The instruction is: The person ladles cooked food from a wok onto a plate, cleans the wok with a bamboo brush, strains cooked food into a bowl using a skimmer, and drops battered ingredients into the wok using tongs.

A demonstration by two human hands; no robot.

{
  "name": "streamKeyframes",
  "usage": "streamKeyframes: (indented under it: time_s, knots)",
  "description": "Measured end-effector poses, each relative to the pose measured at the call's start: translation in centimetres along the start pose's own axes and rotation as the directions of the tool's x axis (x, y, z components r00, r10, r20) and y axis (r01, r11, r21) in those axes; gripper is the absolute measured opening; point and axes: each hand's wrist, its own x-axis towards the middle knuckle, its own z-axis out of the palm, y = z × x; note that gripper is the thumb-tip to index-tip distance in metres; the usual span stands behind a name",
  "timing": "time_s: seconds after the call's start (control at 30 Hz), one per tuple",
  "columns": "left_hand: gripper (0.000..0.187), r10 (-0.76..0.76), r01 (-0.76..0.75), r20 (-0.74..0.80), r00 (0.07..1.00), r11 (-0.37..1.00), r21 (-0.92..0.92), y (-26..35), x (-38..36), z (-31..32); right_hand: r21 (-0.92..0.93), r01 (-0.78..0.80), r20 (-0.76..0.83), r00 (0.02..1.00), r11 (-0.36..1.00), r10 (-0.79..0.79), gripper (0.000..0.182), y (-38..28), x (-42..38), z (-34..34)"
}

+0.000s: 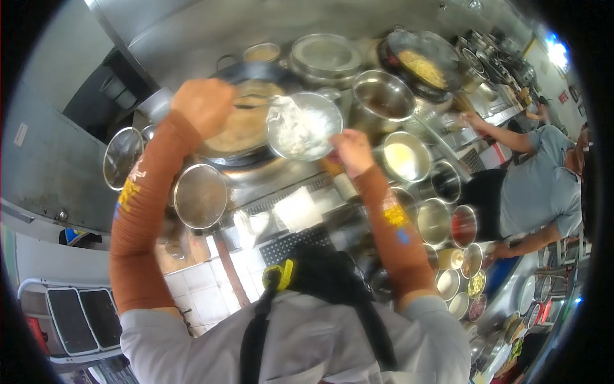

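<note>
My right hand (352,152) pinches the near right rim of a round metal bowl (335,121). White, clumpy, flour-like stuff (297,128) lies in this bowl, which is held over the right edge of a large wok (217,142) containing brownish liquid. My left hand (203,105) is closed in a fist above the wok's left side. From the fist a thin-handled utensil (251,104) appears to reach toward the white stuff; its head cannot be made out.
A deep pot (384,96) of dark liquid and a bowl of pale yellow liquid (401,160) stand to the right. Farther back is a wok with noodles (422,69). White cloths (297,209) lie in front. A co-worker (534,173) reaches over the counter at right.
</note>
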Motion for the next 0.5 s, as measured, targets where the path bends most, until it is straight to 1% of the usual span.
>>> streamKeyframes:
  time_s: [0.07, 0.13, 0.17, 0.27, 0.3, 0.33, 0.4, 0.5]
  knots:
    - [0.015, 0.01, -0.012, 0.079, 0.997, 1.0, 0.029, 0.2, 0.6, 1.7, -0.014, -0.01, -0.007, 1.0, 1.0, 0.01, 0.014, 0.6, 0.4, 0.3]
    - [0.016, 0.082, -0.085, 0.091, 0.992, 0.996, 0.035, 1.1, 1.1, 4.9, -0.022, -0.016, 0.018, 1.0, 1.0, 0.016, 0.014, 0.8, 0.4, 0.7]
    - [0.017, 0.123, -0.127, 0.094, 0.988, 0.991, 0.038, 1.4, 1.4, 5.5, -0.025, -0.017, 0.025, 1.0, 1.0, 0.017, 0.013, 0.9, 0.3, 0.7]
    - [0.016, 0.108, -0.116, 0.151, 0.983, 0.992, 0.046, 1.3, 1.4, 5.5, -0.059, 0.005, -0.002, 1.0, 0.998, -0.006, 0.013, 1.2, 0.3, 0.6]
    - [0.017, 0.051, -0.062, 0.161, 0.986, 0.996, 0.068, 0.7, 1.3, 4.9, -0.059, 0.0, -0.009, 1.0, 0.998, -0.001, 0.013, 1.3, 0.3, 0.4]
    - [0.017, 0.055, -0.057, 0.055, 0.997, 0.998, 0.031, 0.0, 0.9, 4.1, -0.061, -0.008, -0.014, 1.0, 0.998, 0.007, 0.013, 1.3, 0.2, 0.2]
    - [0.017, 0.033, -0.041, -0.153, 0.988, 0.998, -0.048, -1.9, -0.1, 2.4, -0.044, -0.023, -0.026, 0.999, 0.999, 0.021, 0.014, 1.5, 0.0, -0.1]
    - [0.017, -0.112, 0.109, -0.112, 0.987, 0.993, -0.034, -5.4, -0.1, 0.8, 0.0, -0.025, -0.03, 0.999, 1.0, 0.025, 0.016, 1.9, 0.3, -0.6]
